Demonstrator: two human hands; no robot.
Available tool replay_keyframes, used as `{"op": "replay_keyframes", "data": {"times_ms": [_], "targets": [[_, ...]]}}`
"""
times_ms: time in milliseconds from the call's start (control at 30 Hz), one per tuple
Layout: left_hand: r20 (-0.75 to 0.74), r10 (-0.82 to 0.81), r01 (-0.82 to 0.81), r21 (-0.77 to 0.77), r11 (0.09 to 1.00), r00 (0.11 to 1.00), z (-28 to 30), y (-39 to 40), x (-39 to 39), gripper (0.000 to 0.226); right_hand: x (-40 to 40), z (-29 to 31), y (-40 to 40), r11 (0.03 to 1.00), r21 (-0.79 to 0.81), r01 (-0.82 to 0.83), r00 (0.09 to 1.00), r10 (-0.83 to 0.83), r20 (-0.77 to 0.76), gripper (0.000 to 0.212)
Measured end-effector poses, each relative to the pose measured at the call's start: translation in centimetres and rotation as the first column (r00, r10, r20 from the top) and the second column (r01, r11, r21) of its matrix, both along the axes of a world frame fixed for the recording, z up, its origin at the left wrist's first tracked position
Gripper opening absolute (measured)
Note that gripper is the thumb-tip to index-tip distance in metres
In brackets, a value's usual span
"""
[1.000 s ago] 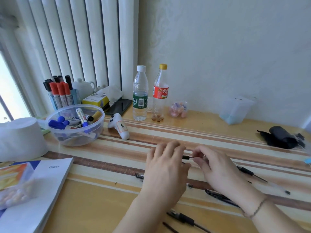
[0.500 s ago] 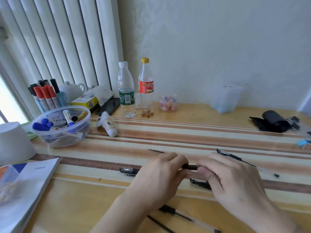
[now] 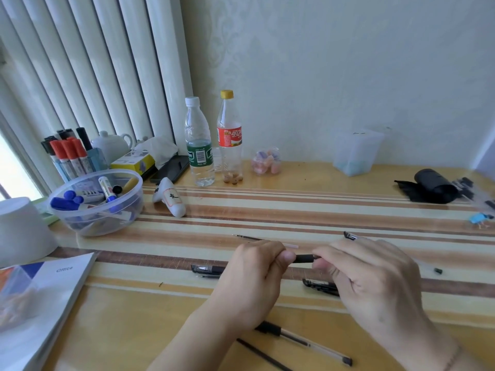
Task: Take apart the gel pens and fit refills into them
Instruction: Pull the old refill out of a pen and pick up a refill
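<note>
While held level above the striped table (image 3: pixel 294 210), a black gel pen (image 3: pixel 304 258) is pinched at one end by the left hand (image 3: pixel 254 274) and at the other by the right hand (image 3: pixel 375 279). Loose pens (image 3: pixel 302 341) are seen lying beneath the wrists.

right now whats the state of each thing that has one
gel pen: held level, gripped at both ends
left hand: gripping pen
right hand: gripping pen
water bottle: upright, capped
red-label bottle: upright, capped
marker bowl: lidless
</note>
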State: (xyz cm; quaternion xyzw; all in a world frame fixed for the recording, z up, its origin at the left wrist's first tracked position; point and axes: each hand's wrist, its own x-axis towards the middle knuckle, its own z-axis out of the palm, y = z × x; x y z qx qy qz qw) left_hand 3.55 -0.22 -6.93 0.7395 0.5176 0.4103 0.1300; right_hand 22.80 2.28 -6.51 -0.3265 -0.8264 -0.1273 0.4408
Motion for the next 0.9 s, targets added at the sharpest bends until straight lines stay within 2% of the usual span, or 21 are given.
{"op": "replay_keyframes", "data": {"times_ms": [100, 167, 200, 267, 300, 367, 433, 533, 633, 700, 767, 800, 900], "targets": [[0.084, -0.052, 0.062, -0.117, 0.991, 0.995, 0.3, -0.1, -0.2, 0.048, -0.2, 0.1, 0.0, 0.996, 0.092, 0.015, 1.000, -0.017, 0.023, 0.026], [0.116, -0.061, 0.075, -0.118, 0.990, 0.991, 0.7, -0.1, -0.5, 0.047, -0.2, 0.1, 0.1, 0.999, 0.044, -0.002, 1.000, 0.001, 0.028, 0.009], [0.122, -0.054, 0.066, -0.097, 0.993, 0.991, 0.9, -0.1, -0.6, 0.044, -0.2, 0.1, 0.2, 1.000, -0.018, 0.017, 0.999, -0.016, 0.037, 0.011], [0.109, -0.026, 0.029, -0.029, 0.999, 0.994, 1.0, -0.1, -0.8, 0.040, 0.0, 0.1, 0.4, 0.990, -0.115, 0.080, 0.992, -0.067, 0.110, 0.034], [0.101, -0.013, 0.013, -0.004, 1.000, 0.995, 0.9, 0.0, -0.9, 0.040, 0.1, 0.1, 0.5, 0.986, -0.136, 0.095, 0.988, -0.077, 0.132, 0.039], [0.082, -0.006, 0.005, 0.009, 1.000, 0.997, 0.6, 0.2, -1.0, 0.042, 0.2, 0.1, 0.5, 0.982, -0.160, 0.104, 0.987, -0.081, 0.142, 0.030], [0.059, -0.002, 0.002, 0.007, 1.000, 0.998, 0.3, 0.3, -1.1, 0.045, 0.3, 0.1, 0.3, 0.980, -0.170, 0.100, 0.990, -0.082, 0.111, 0.011], [0.055, 0.013, -0.014, 0.017, 1.000, 0.998, 0.1, 0.5, -1.2, 0.045, 0.3, 0.3, 0.0, 0.950, -0.292, 0.115, 0.992, -0.095, 0.084, 0.031], [0.060, 0.018, -0.019, 0.020, 1.000, 0.998, 0.2, 0.6, -1.3, 0.043, 0.3, 0.3, -0.1, 0.936, -0.352, 0.027, 0.993, 0.014, 0.114, 0.040], [0.069, 0.007, -0.008, 0.011, 1.000, 0.998, 0.2, 0.6, -1.3, 0.044, 0.4, 0.4, -0.1, 0.943, -0.331, 0.031, 0.993, 0.008, 0.118, 0.034], [0.077, -0.004, 0.003, 0.006, 1.000, 0.997, 0.2, 0.6, -1.3, 0.047, 0.4, 0.3, -0.1, 0.948, -0.311, 0.070, 0.992, -0.033, 0.120, 0.012], [0.082, -0.004, 0.003, 0.004, 1.000, 0.997, 0.2, 0.5, -1.3, 0.048, 0.5, 0.2, -0.1, 0.943, -0.320, 0.091, 0.991, -0.056, 0.120, 0.008], [0.130, 0.020, -0.019, -0.008, 1.000, 0.991, 0.5, 0.5, -1.4, 0.046, 0.5, 0.2, -0.1, 0.945, -0.307, 0.113, 0.989, -0.078, 0.125, 0.019]]}}
